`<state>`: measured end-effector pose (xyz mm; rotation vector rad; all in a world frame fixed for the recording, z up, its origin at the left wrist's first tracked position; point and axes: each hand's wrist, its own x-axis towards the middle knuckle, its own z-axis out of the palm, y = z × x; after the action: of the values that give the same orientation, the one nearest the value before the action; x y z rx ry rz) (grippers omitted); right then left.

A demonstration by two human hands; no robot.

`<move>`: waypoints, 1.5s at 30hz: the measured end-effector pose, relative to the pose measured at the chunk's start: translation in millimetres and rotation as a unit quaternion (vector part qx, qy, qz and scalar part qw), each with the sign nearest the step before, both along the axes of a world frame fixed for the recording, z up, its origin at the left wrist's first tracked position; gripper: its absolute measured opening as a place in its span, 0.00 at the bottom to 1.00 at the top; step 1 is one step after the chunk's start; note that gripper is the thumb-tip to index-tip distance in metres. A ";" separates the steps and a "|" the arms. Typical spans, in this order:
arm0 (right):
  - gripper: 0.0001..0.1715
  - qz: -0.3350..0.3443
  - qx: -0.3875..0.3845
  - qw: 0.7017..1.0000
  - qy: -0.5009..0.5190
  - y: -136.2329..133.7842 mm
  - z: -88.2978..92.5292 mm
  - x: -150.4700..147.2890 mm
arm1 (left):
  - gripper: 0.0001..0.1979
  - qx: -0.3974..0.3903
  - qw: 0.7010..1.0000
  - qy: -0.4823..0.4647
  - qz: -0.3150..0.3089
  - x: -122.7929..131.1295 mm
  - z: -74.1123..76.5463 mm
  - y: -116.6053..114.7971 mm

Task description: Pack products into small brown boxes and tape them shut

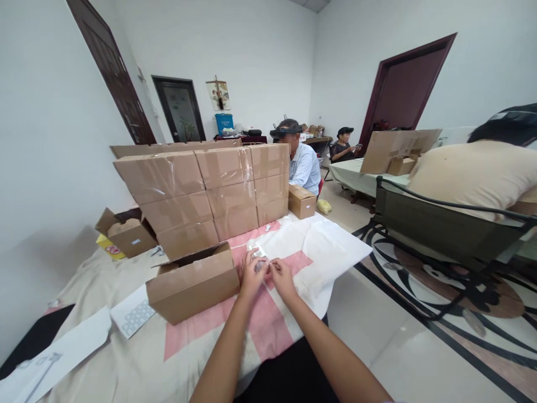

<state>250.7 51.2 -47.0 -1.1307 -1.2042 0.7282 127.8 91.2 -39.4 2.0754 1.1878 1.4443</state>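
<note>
Above the cloth-covered table [268, 330], my two hands meet close together. Held in the curled fingers of my left hand [250, 275] is a small greyish, see-through piece [259, 266], too small to name. The thumb and fingertips of my right hand [281, 275] pinch at its right side; whatever lies between them is hidden. A small white item [257, 249] lies just beyond my left fingers. Left of that hand stands a long open cardboard box [195, 288], its inside mostly out of sight.
Stacked taped cartons [205, 190] form a wall across the table, with a smaller carton [302, 201] at its right end. An open box [130, 235] and printed white sheets [132, 310] lie left. One person [305, 165] sits beyond the cartons; another sits right.
</note>
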 end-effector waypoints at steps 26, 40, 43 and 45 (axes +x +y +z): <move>0.19 -0.001 0.012 0.993 0.116 -3.0 6.3 2.0 | 0.09 0.057 0.986 -0.155 -0.037 -17.0 50.7 -57.0; 0.09 0.138 0.094 0.979 0.118 -37.1 54.2 -64.6 | 0.27 -0.148 0.982 -0.114 -0.013 -111.7 95.8 -85.0; 0.07 0.180 0.092 0.975 0.089 -49.1 55.9 -77.4 | 0.31 -0.217 0.966 -0.129 -0.058 -109.1 93.3 -88.7; 0.06 0.204 0.091 0.972 0.071 -53.7 54.7 -86.5 | 0.24 -0.236 0.953 -0.184 -0.050 -105.3 92.0 -92.6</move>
<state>164.2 -2.5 7.7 -0.6733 -1.3669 0.9694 22.5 -1.3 52.6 1.4507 1.1194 1.2728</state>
